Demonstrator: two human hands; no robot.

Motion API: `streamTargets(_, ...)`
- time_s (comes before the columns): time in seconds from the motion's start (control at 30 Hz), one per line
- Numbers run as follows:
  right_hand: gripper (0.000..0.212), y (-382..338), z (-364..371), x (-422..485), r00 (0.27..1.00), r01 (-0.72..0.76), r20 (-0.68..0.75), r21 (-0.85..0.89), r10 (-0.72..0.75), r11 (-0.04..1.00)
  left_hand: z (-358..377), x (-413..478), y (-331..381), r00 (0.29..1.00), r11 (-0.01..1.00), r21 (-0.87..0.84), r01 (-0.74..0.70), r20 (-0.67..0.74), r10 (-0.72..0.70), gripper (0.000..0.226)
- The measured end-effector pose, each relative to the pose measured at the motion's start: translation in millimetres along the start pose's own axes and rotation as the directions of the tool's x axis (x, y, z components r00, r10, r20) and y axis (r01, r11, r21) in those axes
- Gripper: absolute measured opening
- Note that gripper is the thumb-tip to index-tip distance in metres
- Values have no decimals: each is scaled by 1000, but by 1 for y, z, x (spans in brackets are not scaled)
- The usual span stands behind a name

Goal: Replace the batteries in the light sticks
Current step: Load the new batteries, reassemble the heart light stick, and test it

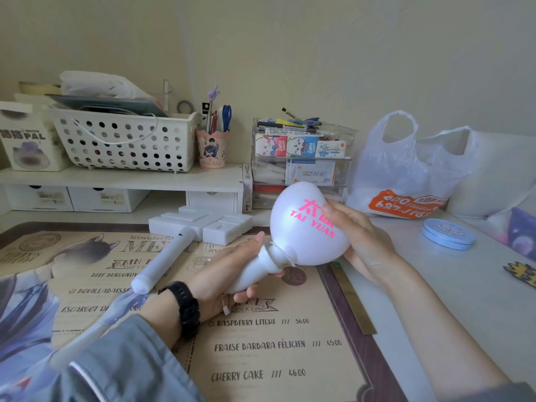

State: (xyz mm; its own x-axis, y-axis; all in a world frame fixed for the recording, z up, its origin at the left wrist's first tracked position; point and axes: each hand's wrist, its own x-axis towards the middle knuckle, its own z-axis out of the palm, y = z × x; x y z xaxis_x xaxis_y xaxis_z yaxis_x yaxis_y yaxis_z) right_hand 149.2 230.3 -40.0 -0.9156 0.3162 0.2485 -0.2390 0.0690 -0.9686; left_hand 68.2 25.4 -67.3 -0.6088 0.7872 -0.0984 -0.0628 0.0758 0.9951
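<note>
Now left hand gripping smooth white handle, right hand cupping round heart light stick, flat printed desk mat, pale wall far

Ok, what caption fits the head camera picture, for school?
Left hand grips the handle of the light stick, right hand holds its heart-shaped head; a second stick lies on the mat.
</note>
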Motion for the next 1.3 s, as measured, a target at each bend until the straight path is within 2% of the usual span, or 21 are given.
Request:
streamTargets(0.1, 33, 0, 6, -1, 1000, -10, 19, -22, 10, 1000, 3, -2, 1, 1000, 999, 37, 8, -8, -7, 63)
streamTargets(0.23, 31, 0, 10, -2, 1000, -1, 9, -8, 1, 1000, 4, 1, 0, 1000, 990, -139, 6, -15, -8, 52)
streamTargets(0.33, 48, 3, 12, -1, 1000, -2, 13, -8, 2, 1000, 2, 5, -3, 998, 982, -187, 24, -52, -34, 52)
streamTargets(0.37, 52, 4, 12, 0, 1000, 0, 22, -43, 1, 999, 1, 6, -4, 996, 978, -209, 25, -73, -42, 52)
streamTargets(0.43, 54, 7, 10, 2, 999, 35, 47, -236, -25, 971, 1, 6, -4, 992, 970, -241, 19, -115, -48, 50)
streamTargets(0.53, 59, 9, 7, 4, 998, 65, 36, -524, -55, 849, 2, 8, -6, 986, 970, -242, 10, -160, -50, 50)
streamTargets(0.63, 71, 12, 11, 2, 995, 94, 71, -660, -63, 745, 3, 10, -7, 986, 975, -223, -2, -164, -36, 53)
streamTargets(0.77, 84, 15, 14, 3, 995, 104, 67, -666, -80, 738, 5, 10, -8, 983, 972, -234, -18, -181, -25, 54)
streamTargets(1.07, 82, 18, 25, 2, 989, 131, 37, -682, -145, 719, 13, 11, -11, 971, 960, -270, -75, -239, 9, 51)
streamTargets(1.3, 73, 16, 32, 0, 986, 123, 12, -714, -164, 690, 16, 14, -14, 954, 969, -238, -66, -301, -9, 62)
